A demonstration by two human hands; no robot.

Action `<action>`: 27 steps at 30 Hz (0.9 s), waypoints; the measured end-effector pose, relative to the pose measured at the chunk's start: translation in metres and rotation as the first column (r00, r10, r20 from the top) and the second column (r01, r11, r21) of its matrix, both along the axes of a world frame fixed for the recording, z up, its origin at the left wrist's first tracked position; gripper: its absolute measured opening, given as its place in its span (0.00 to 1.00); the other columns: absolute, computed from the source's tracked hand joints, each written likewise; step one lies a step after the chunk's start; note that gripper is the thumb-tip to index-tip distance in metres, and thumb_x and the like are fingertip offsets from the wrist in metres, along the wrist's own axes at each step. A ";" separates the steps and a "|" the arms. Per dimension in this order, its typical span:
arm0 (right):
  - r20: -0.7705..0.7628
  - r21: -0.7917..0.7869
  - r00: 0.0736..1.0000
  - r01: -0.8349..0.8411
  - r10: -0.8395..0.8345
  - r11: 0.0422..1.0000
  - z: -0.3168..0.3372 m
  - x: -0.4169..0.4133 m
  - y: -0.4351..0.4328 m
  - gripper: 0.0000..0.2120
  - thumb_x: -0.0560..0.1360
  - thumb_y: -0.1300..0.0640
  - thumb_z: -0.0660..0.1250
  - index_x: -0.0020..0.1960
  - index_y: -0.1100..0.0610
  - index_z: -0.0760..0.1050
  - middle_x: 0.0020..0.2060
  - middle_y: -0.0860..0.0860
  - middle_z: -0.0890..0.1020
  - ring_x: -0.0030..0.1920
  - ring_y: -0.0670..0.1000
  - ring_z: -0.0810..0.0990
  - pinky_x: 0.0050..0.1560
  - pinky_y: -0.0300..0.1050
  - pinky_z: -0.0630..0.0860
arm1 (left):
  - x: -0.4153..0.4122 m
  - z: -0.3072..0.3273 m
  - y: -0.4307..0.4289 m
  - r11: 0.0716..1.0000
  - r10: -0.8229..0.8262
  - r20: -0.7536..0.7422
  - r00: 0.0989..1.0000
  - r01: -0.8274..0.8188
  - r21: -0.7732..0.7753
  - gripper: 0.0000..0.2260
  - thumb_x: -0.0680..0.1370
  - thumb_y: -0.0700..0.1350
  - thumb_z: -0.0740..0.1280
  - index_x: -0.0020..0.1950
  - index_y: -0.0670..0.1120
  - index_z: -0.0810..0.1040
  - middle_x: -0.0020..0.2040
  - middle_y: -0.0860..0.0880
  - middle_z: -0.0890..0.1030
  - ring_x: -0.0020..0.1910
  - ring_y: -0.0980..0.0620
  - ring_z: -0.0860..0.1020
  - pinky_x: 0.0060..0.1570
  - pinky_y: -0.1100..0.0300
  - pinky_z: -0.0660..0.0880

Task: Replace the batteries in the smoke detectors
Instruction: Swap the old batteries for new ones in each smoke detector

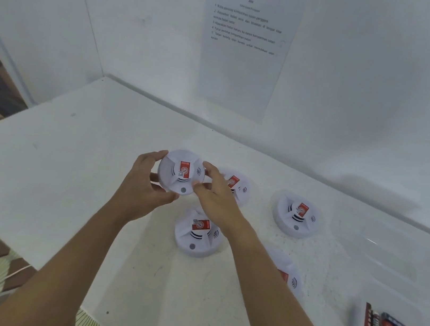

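Note:
A round white smoke detector [177, 165] with a red label is held up above the white table [73, 169]. My left hand [147, 180] grips its left rim with fingers curled round the edge. My right hand [215, 193] grips its right rim, thumb on the front near the grey button. Several more detectors lie on the table: one behind my right hand [241, 185], one at the far right [298, 214], one below my hands [197, 233] and one partly hidden by my right forearm [291, 277].
A white tray [360, 324] with several red and blue batteries sits at the table's right front corner. A second clear tray [390, 250] lies beyond it. A printed instruction sheet [245, 44] hangs on the white back wall. The table's left edge drops to a patterned floor.

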State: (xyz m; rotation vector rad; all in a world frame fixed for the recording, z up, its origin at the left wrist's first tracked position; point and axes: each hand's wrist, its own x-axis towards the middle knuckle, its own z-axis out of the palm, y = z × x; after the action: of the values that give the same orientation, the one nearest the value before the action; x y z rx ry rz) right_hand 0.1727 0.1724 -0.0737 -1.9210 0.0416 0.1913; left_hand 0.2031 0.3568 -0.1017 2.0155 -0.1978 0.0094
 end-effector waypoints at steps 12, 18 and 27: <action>-0.128 -0.228 0.989 -0.096 0.068 0.969 -0.008 0.022 0.017 0.13 0.80 0.52 0.62 0.62 0.56 0.70 0.63 0.52 0.72 0.61 0.54 0.73 0.54 0.47 0.66 | 0.014 -0.020 0.010 0.980 0.034 -0.104 0.994 -0.012 0.201 0.40 0.67 0.47 0.80 0.75 0.49 0.65 0.68 0.52 0.71 0.59 0.54 0.73 0.54 0.59 0.71; -0.109 -0.230 0.992 -0.089 0.065 0.969 -0.010 0.026 0.017 0.21 0.82 0.51 0.60 0.72 0.59 0.66 0.71 0.54 0.67 0.69 0.54 0.69 0.59 0.45 0.62 | 0.013 -0.024 0.016 0.979 0.037 -0.104 0.994 -0.015 0.203 0.40 0.67 0.47 0.80 0.75 0.49 0.65 0.69 0.50 0.72 0.59 0.52 0.73 0.53 0.60 0.71; -0.103 -0.170 0.993 -0.067 0.050 0.983 -0.006 0.025 0.020 0.19 0.82 0.53 0.60 0.70 0.59 0.68 0.66 0.52 0.68 0.66 0.53 0.69 0.59 0.45 0.63 | 0.016 -0.023 0.019 0.981 0.048 -0.088 0.995 -0.031 0.189 0.39 0.68 0.47 0.80 0.75 0.49 0.65 0.69 0.51 0.73 0.60 0.53 0.74 0.57 0.57 0.74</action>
State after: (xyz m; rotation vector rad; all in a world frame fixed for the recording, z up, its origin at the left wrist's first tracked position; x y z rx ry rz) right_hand 0.1974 0.1928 -0.0792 -2.0870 0.0693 0.3312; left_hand 0.2189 0.3757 -0.1244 2.2024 -0.1033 -0.0796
